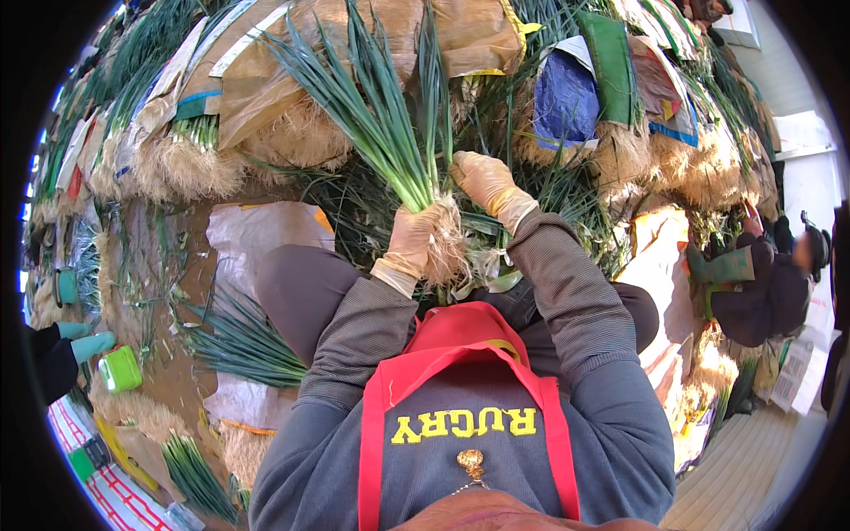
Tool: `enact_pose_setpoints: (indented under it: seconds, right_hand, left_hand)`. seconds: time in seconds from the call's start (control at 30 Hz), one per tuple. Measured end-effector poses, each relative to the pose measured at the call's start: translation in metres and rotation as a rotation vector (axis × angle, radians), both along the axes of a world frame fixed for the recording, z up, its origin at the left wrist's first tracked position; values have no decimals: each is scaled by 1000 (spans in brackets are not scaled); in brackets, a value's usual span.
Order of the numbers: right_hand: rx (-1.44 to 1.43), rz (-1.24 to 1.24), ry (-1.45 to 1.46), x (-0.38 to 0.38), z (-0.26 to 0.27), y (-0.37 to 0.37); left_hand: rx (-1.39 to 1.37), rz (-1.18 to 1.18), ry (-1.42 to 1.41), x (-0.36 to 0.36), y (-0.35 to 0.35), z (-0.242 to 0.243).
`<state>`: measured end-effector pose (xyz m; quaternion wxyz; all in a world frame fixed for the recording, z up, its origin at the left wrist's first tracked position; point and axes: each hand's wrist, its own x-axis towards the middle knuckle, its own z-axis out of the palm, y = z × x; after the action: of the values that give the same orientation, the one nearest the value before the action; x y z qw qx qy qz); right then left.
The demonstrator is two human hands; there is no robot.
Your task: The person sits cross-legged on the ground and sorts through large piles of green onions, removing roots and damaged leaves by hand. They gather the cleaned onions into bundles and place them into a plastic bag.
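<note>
My left hand (413, 242), in a pale rubber glove, is closed around a bunch of green onions (392, 146) just above the roots. The long green leaves fan up and away from me. Pale stringy roots (446, 249) hang out beside the left hand, towards my lap. My right hand (488, 186), gloved the same way, is at the right side of the bunch. Its fingers are curled against the outermost stalks (433, 126); whether they pinch one is hidden. Below both hands lies a heap of stripped leaves and peelings (498, 262).
Bundles of green onions with roots outward (189, 166) are stacked ahead, partly covered by woven sacks (285, 73). Loose green onions (249, 338) lie on a sack at my left. A person (764, 292) sits at the right; a lime-green container (119, 369) stands far left.
</note>
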<state>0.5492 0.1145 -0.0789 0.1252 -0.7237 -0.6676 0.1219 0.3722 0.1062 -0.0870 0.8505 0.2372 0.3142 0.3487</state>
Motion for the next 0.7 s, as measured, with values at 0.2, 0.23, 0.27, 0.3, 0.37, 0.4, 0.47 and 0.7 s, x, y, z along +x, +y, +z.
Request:
enact_pose_setpoints:
  seconds: [0.2,0.23,0.27,0.3,0.37,0.4,0.47,0.7]
  right_hand:
    - [-11,-20,-28,-16,-2,3]
    - [-3,-12,-25,-16,1,2]
    - [-4,-12,-28,-15,4,0]
    - [14,42,-6,-15,7,-2]
    - [27,139,30,-15,13,-8]
    - [50,170,62,-18,16,-11]
    - [94,213,152,-20,21,-22]
    - [-40,307,329,-30,39,-49]
  left_hand:
    - [22,24,82,-2,-1,-10]
    - [33,22,103,-2,-1,-12]
    - [49,18,119,-1,0,-13]
    - [67,30,129,-1,1,-13]
    - [107,57,144,1,2,-14]
    - [109,71,137,2,2,-13]
    - [122,102,111,4,3,-13]
    - [104,206,84,10,2,-16]
